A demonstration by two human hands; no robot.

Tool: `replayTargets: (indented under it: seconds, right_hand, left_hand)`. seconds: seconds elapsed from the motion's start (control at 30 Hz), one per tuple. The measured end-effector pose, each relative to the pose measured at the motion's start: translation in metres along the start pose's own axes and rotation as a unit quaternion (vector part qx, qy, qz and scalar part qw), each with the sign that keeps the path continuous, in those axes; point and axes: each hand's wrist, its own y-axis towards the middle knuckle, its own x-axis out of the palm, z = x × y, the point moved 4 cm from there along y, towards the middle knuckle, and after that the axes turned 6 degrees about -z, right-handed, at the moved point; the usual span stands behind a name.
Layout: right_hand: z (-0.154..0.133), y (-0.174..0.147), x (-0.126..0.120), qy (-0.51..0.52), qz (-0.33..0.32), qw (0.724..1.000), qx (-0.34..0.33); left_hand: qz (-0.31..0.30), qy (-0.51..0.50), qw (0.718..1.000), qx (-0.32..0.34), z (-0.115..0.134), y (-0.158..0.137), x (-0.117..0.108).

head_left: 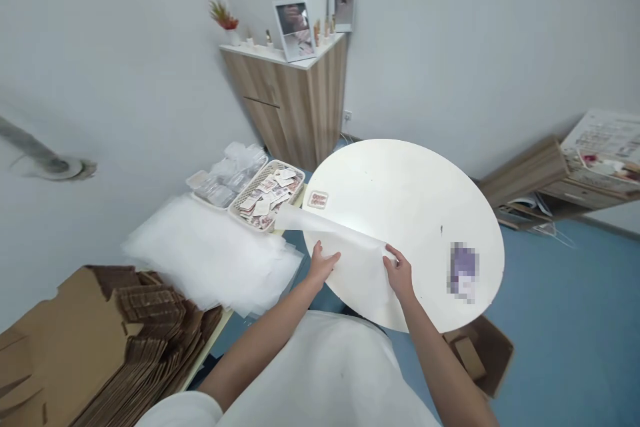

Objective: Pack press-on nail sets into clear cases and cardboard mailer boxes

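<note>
A thin white sheet (pixel 345 240), folded over along its far edge, lies across the near left part of the round white table (pixel 425 180). My left hand (pixel 323 265) rests against the sheet with thumb and fingers spread apart. The right hand (pixel 399 273) pinches the sheet's right edge between thumb and fingers. Just beyond the sheet, near the table's left rim, sits a small flat pack (pixel 318 199) with rows of pinkish pieces in it.
Left of the table are a white basket of printed cards (pixel 231 211), a bin of clear plastic packs (pixel 194 195), a pile of translucent white sheets (pixel 210 253) and stacked flattened cardboard (pixel 65 340). A pixelated purple patch (pixel 463 270) covers something at right. An open cardboard box (pixel 500 353) stands below.
</note>
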Motion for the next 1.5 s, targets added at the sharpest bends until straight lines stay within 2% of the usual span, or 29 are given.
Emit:
replayTargets:
  seconds: [0.07,0.13,0.23,0.33,0.53,0.67,0.73,0.8,0.87,0.93,1.0,1.17,1.33,1.5]
  right_hand:
    - [0.027,-0.007,-0.02,0.02,0.029,0.999,0.033]
    - [0.049,-0.014,-0.035,0.02,0.046,0.997,0.056]
    - [0.07,-0.025,-0.05,-0.038,0.034,0.996,0.074]
    - [0.076,-0.034,-0.057,-0.135,-0.002,0.988,0.073]
    - [0.064,-0.047,-0.042,-0.311,-0.118,0.941,0.063]
    - [0.052,-0.052,-0.032,-0.417,-0.088,0.904,0.026]
    - [0.049,-0.053,-0.029,-0.45,-0.074,0.89,0.001]
    - [0.047,-0.052,-0.025,-0.464,-0.094,0.88,-0.032]
    - [0.048,-0.048,-0.02,-0.466,-0.128,0.873,-0.06]
    - [0.049,-0.043,-0.015,-0.464,-0.157,0.869,-0.073]
    - [0.05,-0.038,-0.011,-0.462,-0.165,0.869,-0.068]
    - [0.052,-0.03,-0.011,-0.463,-0.13,0.876,-0.027]
    - [0.053,-0.023,-0.023,-0.452,-0.112,0.885,0.016]
    - [0.052,-0.022,-0.032,-0.447,-0.113,0.887,0.037]
  left_hand:
    - [-0.051,0.015,0.999,-0.007,-0.001,0.0,0.032]
    - [-0.073,0.057,0.996,0.017,0.0,0.002,0.056]
    - [-0.062,0.158,0.982,0.078,0.004,0.011,0.078]
    - [-0.043,0.231,0.961,0.148,0.015,0.024,0.088]
    - [-0.018,0.31,0.928,0.208,0.039,0.052,0.094]
    - [0.0,0.321,0.925,0.202,0.047,0.055,0.094]
    - [0.016,0.344,0.911,0.227,0.049,0.046,0.093]
    - [0.012,0.39,0.881,0.267,0.048,0.029,0.092]
    - [-0.032,0.459,0.839,0.291,0.04,0.01,0.093]
    - [-0.085,0.518,0.797,0.298,0.028,-0.006,0.092]
    - [-0.104,0.551,0.776,0.289,0.018,-0.016,0.088]
    - [-0.117,0.587,0.762,0.247,0.015,-0.011,0.086]
    - [-0.162,0.582,0.761,0.239,0.021,0.004,0.097]
    - [-0.187,0.571,0.761,0.245,0.021,0.005,0.101]
